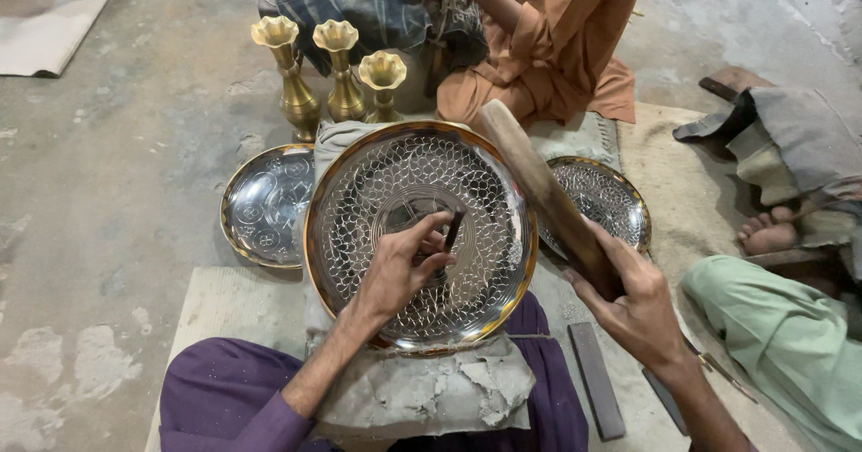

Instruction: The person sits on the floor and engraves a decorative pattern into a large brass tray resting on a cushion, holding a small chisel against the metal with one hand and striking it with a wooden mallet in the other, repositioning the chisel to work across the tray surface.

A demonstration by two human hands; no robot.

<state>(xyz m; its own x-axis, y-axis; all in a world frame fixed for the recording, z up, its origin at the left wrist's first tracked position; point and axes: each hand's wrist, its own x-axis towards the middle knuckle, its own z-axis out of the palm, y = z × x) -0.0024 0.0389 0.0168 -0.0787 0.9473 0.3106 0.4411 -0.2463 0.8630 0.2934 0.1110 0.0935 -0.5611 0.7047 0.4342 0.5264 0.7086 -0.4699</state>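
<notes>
A large round metal plate [489, 192] with an engraved net pattern and a brass-coloured rim lies tilted on a grey padded block in my lap. My left hand [402, 268] rests on the plate and pinches a small dark chisel [453, 228], its tip on the engraved surface. My right hand [633, 299] grips a long wooden mallet [539, 187], raised at an angle over the plate's right rim.
Two more engraved plates lie on the floor, one at the left [260, 202], one at the right [609, 196]. Three brass vases [337, 70] stand behind. A person in orange [548, 48] sits opposite; another person's foot [766, 233] and green-clad leg are at the right. A dark flat bar [595, 378] lies by my knee.
</notes>
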